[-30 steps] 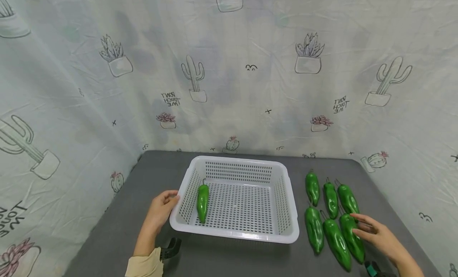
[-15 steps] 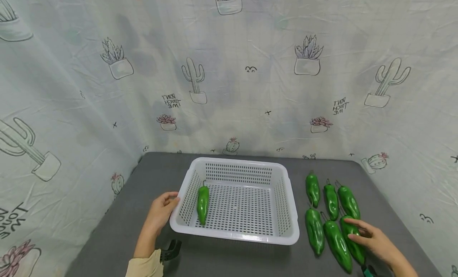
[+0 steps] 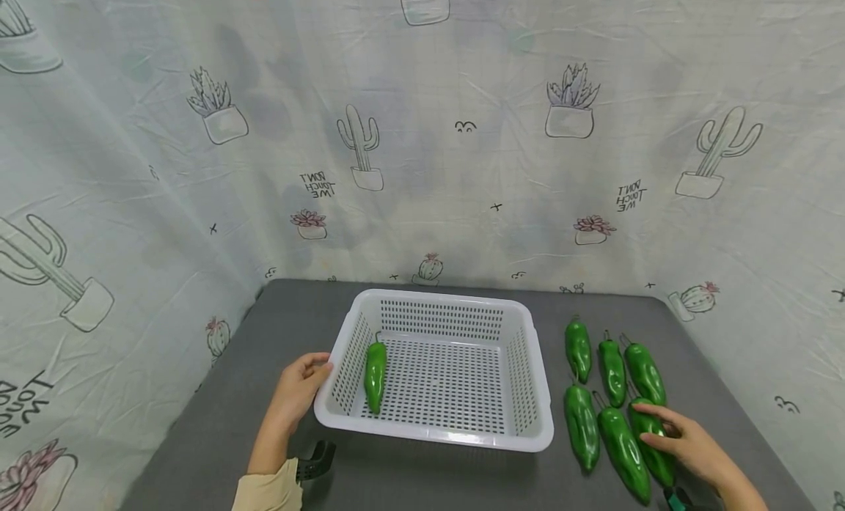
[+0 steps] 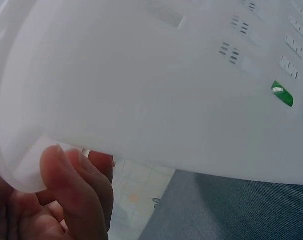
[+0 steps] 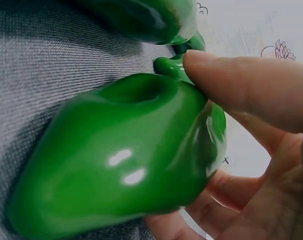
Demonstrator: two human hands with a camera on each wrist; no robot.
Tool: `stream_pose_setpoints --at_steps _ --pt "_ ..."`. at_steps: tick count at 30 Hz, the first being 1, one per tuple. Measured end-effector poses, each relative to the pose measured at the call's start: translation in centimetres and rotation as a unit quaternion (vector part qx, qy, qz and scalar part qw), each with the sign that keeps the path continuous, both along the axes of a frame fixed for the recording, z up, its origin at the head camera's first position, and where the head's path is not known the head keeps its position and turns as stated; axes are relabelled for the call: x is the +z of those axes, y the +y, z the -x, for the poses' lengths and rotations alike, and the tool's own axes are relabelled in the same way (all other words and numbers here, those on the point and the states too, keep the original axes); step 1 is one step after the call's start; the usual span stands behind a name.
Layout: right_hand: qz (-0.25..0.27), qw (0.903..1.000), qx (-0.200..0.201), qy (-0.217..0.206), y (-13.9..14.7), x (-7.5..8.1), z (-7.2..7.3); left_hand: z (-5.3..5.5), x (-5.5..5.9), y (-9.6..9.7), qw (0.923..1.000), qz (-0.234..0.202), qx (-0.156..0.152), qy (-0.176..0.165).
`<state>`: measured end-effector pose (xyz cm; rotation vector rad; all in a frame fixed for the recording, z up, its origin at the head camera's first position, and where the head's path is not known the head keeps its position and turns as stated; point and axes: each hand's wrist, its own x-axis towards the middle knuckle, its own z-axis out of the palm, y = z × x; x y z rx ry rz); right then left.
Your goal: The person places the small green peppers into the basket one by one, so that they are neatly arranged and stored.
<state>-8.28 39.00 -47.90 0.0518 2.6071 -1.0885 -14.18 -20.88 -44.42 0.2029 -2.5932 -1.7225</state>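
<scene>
My left hand (image 3: 295, 394) holds the left rim of a white perforated plastic basket (image 3: 436, 436); in the left wrist view its fingers (image 4: 71, 190) curl at the basket's edge. One green pepper (image 3: 375, 375) lies inside the basket near its left wall. At the right, my right hand (image 3: 693, 449) grips a glossy green pepper (image 5: 116, 155) at its stem end, thumb on one side and fingers on the other. This pepper is the nearest one on the right of the group, its tip close to the cloth.
Several more green peppers lie in two rows right of the basket, among them a front-left pepper (image 3: 582, 427), a front-middle pepper (image 3: 623, 452) and a back-left pepper (image 3: 577, 350). The dark grey table (image 3: 429, 482) meets a cactus-printed curtain (image 3: 436, 174) behind and on both sides.
My right hand has moved slightly left and down along the pepper, its thumb and fingers now around it. The left hand and basket stay in place.
</scene>
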Motion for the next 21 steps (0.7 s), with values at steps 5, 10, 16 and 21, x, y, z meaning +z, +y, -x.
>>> stream_pose_setpoints --at_steps 5,10,16,21 --pt "0.001 1.0 0.001 -0.007 -0.05 0.03 0.16 -0.07 -0.03 0.01 1.0 -0.005 -0.002 -0.001" --pt "-0.005 0.9998 -0.005 -0.019 -0.07 -0.04 0.38 -0.19 -0.04 0.02 0.9999 -0.009 -0.007 0.001" --pt "-0.008 0.9998 -0.009 -0.015 -0.05 -0.14 0.24 -0.21 0.02 0.07 0.9999 -0.01 -0.005 0.001" --pt "0.001 0.9996 -0.014 -0.023 0.02 -0.08 0.14 -0.18 0.08 0.11 1.0 -0.009 -0.002 0.002"
